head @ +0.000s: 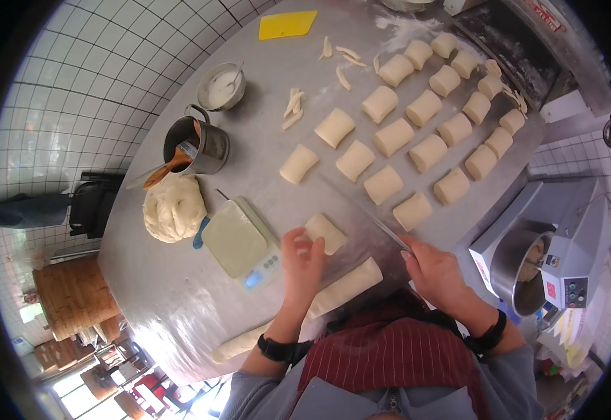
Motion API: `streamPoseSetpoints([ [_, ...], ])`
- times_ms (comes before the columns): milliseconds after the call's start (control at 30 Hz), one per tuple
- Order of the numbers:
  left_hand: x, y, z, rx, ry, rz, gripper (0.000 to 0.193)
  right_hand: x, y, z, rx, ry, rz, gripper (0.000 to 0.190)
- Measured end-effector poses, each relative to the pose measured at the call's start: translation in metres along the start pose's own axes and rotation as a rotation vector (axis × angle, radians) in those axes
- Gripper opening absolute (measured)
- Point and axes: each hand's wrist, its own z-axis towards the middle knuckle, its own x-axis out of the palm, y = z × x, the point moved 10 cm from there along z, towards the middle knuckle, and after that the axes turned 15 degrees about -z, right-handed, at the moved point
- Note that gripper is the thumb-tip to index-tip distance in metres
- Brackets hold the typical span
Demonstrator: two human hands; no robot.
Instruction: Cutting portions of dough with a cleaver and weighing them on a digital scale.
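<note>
My left hand [304, 260] is at the near left end of a cut dough piece [328, 234]. Its thumb and fingers are apart, and the thumb tip overlaps the piece's edge; whether it touches is unclear. In my right hand [438, 270] is the handle of a long knife [376, 218], its thin blade pointing away and left over the steel table [253, 197]. A long dough roll [348, 286] lies close to my body, passing beneath my left forearm. Beyond the knife, many cut dough pieces [393, 137] stand in rough rows.
Left of my hand are a digital scale [235, 239] and a large dough lump [175, 209]. Farther off are a metal pitcher [213, 148] holding a brush [171, 165], a bowl of white powder [221, 86], dough scraps [294, 107] and a yellow scraper [287, 24]. A mixer [562, 252] stands right.
</note>
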Motion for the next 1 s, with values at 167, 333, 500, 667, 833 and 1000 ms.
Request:
streamPoseSetpoints([
  [167, 0.016, -0.061, -0.023, 0.616, 0.184, 0.706, 0.053, 0.0, -0.003, -0.003, 0.005, 0.009, 0.0, 0.025],
  [333, 0.078, -0.069, -0.024, 0.97, 0.61, 1.185, 0.056, 0.0, 0.001, -0.005, -0.015, 0.024, -0.003, 0.026],
  [500, 0.059, -0.045, 0.015, 0.516, 0.457, 1.027, 0.051, 0.0, -0.001, -0.007, -0.017, 0.029, -0.034, 0.028],
  [667, 0.046, -0.028, 0.001, 0.481, 0.213, 0.827, 0.048, 0.005, 0.011, -0.003, -0.065, 0.084, -0.051, 0.03],
  [833, 0.037, -0.05, -0.03, 0.833, 0.179, 0.501, 0.036, 0.012, 0.026, -0.004, -0.127, 0.259, -0.069, 0.037],
  [1000, 0.039, -0.039, -0.032, 0.832, 0.246, 0.458, 0.043, 0.02, 0.028, -0.011, -0.151, 0.349, -0.091, 0.043],
])
